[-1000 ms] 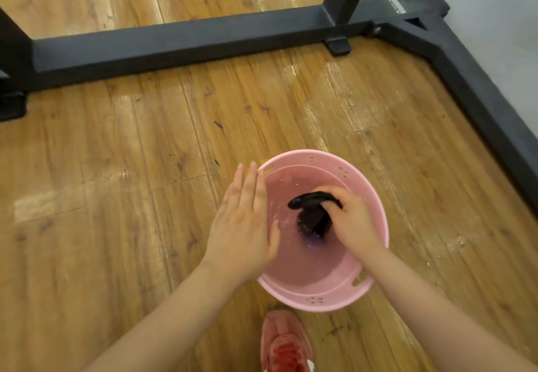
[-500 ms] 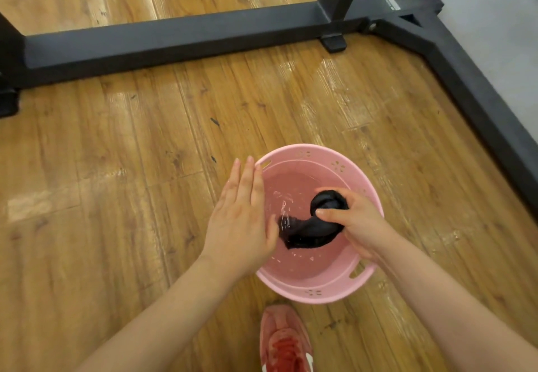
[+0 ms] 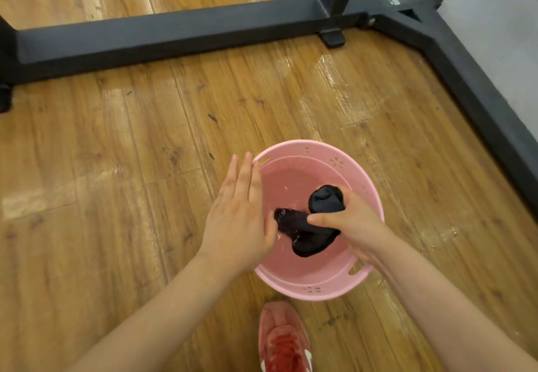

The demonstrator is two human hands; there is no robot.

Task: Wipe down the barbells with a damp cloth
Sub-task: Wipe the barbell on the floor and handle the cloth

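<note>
Over pink basin [image 3: 364,185], right hand [image 3: 353,223] gripping black cloth [image 3: 308,234], left hand [image 3: 237,220] flat

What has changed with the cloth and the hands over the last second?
The right hand has lifted the dark cloth up from the bottom of the pink basin, and its grip has shifted, so the cloth now bunches above the fingers and trails toward the left hand. The left hand remains flat at the basin's left rim; the basin has not moved.

Bright, even light with only faint, soft shadows. Pale glare streaks the wooden floor [image 3: 334,80] ahead of the hands, and straight lines bow toward the frame's edges.
</note>
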